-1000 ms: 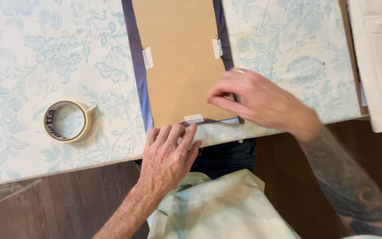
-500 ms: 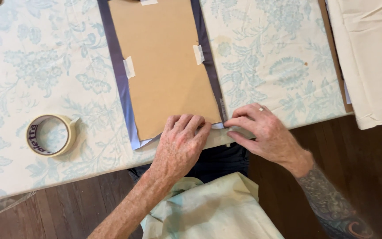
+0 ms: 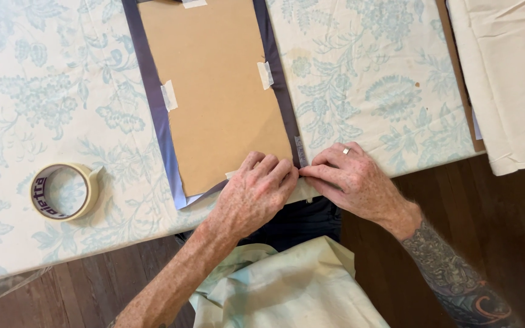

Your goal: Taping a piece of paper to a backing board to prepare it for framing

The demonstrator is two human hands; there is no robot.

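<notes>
Floral tablecloth [image 3: 62,91] beneath: right hand [image 3: 353,182] now lowered beside left hand [image 3: 256,194], both flat, fingers together, pressing tape strip [image 3: 305,191] onto brown board [image 3: 220,91].

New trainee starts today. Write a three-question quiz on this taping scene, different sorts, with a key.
1. True or false: the tape roll lies to the right of both hands.
2. Which hand wears a ring: A left hand, B right hand?
3. Fill in: the brown board lies on a sheet with a ____ border.

Key: 1 false; 2 B; 3 purple.
</notes>
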